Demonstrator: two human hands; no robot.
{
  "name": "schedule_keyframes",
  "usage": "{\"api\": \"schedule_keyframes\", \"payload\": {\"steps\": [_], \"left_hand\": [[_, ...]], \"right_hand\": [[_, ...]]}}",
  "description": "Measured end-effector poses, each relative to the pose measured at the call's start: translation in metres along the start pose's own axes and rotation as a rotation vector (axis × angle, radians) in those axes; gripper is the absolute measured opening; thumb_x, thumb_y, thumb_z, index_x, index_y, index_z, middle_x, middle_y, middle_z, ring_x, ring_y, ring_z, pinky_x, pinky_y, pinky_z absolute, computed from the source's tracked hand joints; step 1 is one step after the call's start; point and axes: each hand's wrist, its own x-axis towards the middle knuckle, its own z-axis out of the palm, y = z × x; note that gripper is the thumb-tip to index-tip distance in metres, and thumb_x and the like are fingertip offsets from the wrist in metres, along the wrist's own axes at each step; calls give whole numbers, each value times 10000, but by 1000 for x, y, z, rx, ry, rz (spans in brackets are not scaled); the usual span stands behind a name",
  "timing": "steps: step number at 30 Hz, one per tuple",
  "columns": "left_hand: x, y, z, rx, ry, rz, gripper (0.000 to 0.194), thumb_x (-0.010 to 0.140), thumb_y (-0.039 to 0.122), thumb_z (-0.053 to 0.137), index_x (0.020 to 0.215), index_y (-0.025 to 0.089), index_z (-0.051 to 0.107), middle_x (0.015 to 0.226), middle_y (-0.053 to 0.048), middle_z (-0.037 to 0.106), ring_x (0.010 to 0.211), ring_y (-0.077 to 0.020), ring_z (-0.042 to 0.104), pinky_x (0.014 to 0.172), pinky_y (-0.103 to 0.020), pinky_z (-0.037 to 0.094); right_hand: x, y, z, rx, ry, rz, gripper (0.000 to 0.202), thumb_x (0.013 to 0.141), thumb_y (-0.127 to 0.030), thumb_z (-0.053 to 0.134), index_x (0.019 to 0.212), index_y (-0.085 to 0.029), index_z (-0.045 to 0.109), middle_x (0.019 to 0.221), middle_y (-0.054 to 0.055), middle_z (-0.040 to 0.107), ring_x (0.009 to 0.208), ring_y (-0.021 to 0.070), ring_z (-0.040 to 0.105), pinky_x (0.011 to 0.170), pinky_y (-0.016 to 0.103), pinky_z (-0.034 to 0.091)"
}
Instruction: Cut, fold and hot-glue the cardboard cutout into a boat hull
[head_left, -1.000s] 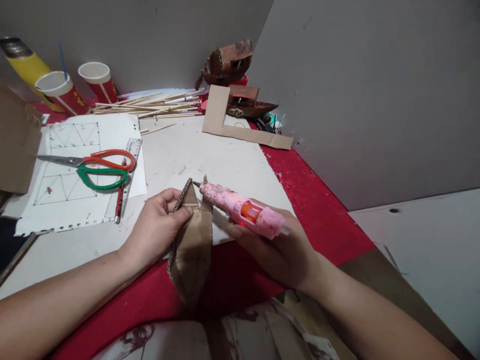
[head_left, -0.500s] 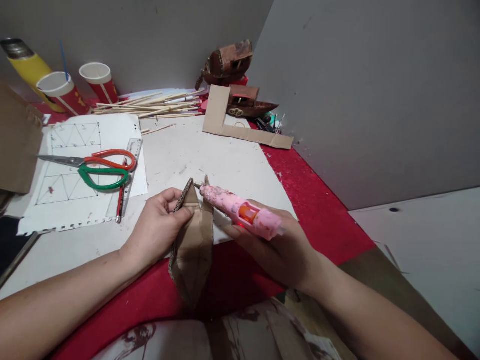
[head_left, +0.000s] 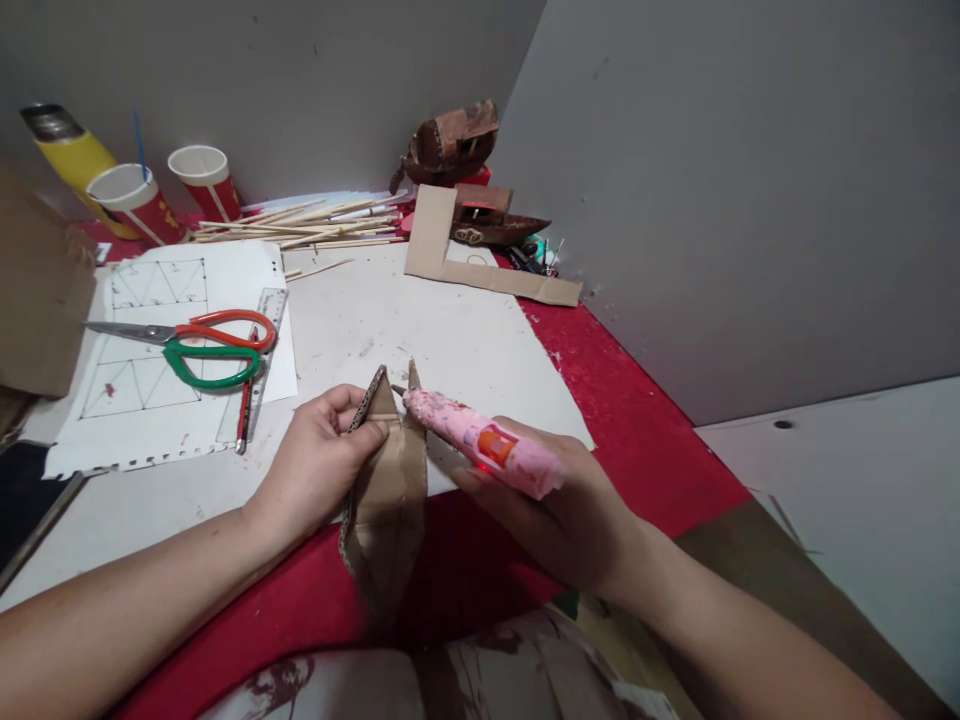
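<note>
A folded brown cardboard piece (head_left: 386,490) with pointed ends stands over the table's front edge. My left hand (head_left: 319,455) pinches its left wall between thumb and fingers near the far tip. On the right, my right hand (head_left: 562,510) is wrapped round a pink glue gun (head_left: 476,435) with a small red light. The gun's dark nozzle points left, at the gap between the two far ends of the cardboard. Whether it touches the cardboard, I cannot tell.
Scissors (head_left: 214,345), a ruler (head_left: 274,330) and a pencil (head_left: 244,405) lie on drawn paper (head_left: 157,430) at left. Behind are paper cups (head_left: 202,185), a yellow bottle (head_left: 82,165), wooden sticks (head_left: 315,222), an L-shaped cardboard (head_left: 431,235) and brown model boats (head_left: 499,225).
The camera view has shifted slightly, so the table items appear a little lower. The glue gun's nozzle has moved slightly relative to the cardboard's far tips. Both hands keep their holds.
</note>
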Motion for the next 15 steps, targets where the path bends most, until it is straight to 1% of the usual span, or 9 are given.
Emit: {"api": "schedule_keyframes", "payload": {"steps": [3,6,10,13,15], "left_hand": [[0,0,-1,-5,3,7,148,739,183,693,860,183,607,678,14,676,575,-135,613,615,-266,498],[0,-1,-1,-16,4,3,173,734,189,703,884,178,617,696,6,689,588,-139,626,600,-257,495],[1,-2,-2,-20,13,8,173,736,201,719,879,176,626,728,-6,708,610,-141,643,597,-248,495],[1,-2,-2,-23,24,2,157,734,201,725,843,178,614,713,2,707,592,-133,638,578,-236,485],[1,-3,-2,-20,27,1,158,732,206,729,830,177,608,694,8,699,570,-126,627,560,-229,476]], "right_hand": [[-1,1,1,-28,1,-15,214,954,-295,517,1046,-204,687,930,96,715,907,239,689,829,344,550],[-3,1,2,-68,6,-11,200,954,-304,516,1027,-203,673,854,78,704,828,219,682,783,323,547],[-6,0,1,-95,-17,15,166,946,-298,508,883,-204,630,727,43,634,670,181,619,640,298,513],[-8,-2,1,-103,-35,55,224,937,-316,508,747,-200,540,654,13,560,563,147,527,524,280,432],[-9,-4,1,-104,-43,76,256,932,-332,507,710,-205,496,628,1,533,528,134,484,483,270,386]]}}
